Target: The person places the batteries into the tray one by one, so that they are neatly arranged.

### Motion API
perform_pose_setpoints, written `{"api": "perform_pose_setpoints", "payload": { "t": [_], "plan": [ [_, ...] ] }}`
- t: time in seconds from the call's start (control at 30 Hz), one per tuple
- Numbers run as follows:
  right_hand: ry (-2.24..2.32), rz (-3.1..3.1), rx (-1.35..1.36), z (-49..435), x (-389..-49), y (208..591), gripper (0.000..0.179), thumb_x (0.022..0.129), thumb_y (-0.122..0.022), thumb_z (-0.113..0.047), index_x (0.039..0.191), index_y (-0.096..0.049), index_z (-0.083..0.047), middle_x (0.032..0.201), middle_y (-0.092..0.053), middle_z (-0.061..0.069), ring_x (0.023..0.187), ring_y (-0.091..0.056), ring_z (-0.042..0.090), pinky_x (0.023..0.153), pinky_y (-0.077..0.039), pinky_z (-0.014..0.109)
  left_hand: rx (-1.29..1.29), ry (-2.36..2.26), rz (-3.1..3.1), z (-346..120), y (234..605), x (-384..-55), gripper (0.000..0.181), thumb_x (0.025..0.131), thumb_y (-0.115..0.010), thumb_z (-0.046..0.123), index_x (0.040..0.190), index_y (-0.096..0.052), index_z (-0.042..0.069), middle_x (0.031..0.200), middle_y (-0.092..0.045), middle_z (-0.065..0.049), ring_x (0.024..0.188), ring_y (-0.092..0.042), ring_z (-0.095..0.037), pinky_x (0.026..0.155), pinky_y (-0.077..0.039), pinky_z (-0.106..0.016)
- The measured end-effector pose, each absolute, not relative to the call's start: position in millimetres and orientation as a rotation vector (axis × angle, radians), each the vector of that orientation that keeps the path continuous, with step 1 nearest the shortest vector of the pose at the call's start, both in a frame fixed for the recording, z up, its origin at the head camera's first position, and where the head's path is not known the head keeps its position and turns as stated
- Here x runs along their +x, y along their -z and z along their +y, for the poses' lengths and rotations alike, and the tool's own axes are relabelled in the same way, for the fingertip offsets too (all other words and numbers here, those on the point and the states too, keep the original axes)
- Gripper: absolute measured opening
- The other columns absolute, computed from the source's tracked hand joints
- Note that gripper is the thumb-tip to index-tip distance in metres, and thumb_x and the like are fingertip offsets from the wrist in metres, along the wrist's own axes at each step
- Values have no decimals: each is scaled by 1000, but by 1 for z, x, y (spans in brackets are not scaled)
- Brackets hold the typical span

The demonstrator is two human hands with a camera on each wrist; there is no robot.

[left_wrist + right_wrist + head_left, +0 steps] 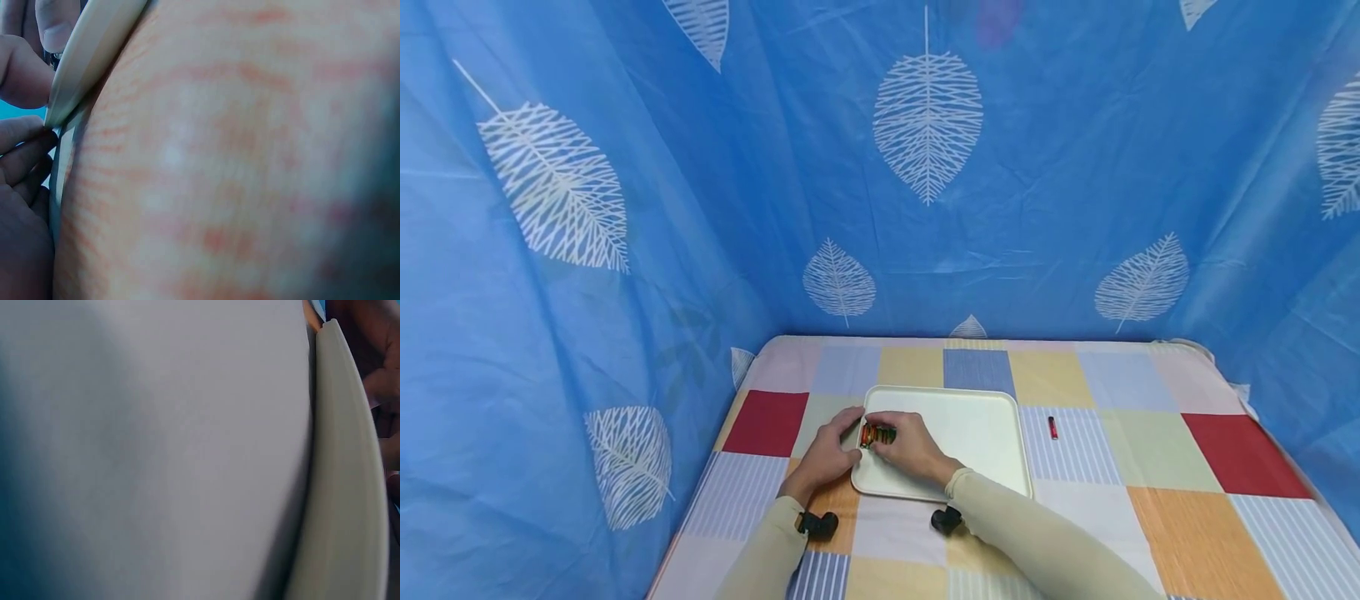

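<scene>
Several small batteries [868, 435] with red-orange and dark wrappers lie side by side at the left end of a cream tray [970, 429]. My right hand [913, 446] arches over them from the right, its fingertips at the far ends and the thumb at the near ends. Around the tray's left edge is my left hand [829, 454], with index finger and thumb spread apart. Both wrist views mostly show cloth, with the tray's rim [103, 53] and partly cut-off fingers at the border. The right hand's palm hides part of the row.
A single red battery-like cylinder [1052, 428] lies on the patchwork tablecloth [1180, 450], to the right of the tray. Blue curtains [1045, 167] with white leaf prints hang behind the table and along both sides.
</scene>
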State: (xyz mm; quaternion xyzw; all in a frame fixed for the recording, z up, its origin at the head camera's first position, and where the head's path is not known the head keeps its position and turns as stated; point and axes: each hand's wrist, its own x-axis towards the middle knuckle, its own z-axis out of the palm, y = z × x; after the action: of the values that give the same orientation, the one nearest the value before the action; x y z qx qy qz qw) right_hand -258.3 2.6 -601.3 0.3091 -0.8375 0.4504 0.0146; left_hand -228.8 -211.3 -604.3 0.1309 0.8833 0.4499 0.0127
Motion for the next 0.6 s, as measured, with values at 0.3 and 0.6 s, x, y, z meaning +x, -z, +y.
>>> {"api": "perform_pose_setpoints", "payload": {
  "t": [0.3, 0.6],
  "plan": [
    [-1367, -2605, 1004, 0, -256, 601, 47, 89, -86, -6, 135, -76, -2, 133, -79, 11, 128, -74, 27, 111, -58, 46, 419, -1406, 2753, -213, 603, -227, 78, 85, -72, -2, 161, -52, 1, 165, -52, -22, 156, -47, -44, 128, -36, -65],
    [-1376, -2593, 1009, 5, -254, 595, 48, 90, -87, -7, 136, -75, 0, 133, -79, 13, 125, -75, 28, 107, -60, 46, 456, -1366, 2770, -213, 605, -227, 78, 85, -71, 1, 161, -52, 0, 166, -50, -25, 156, -45, -47, 127, -35, -69]
  ]
}}
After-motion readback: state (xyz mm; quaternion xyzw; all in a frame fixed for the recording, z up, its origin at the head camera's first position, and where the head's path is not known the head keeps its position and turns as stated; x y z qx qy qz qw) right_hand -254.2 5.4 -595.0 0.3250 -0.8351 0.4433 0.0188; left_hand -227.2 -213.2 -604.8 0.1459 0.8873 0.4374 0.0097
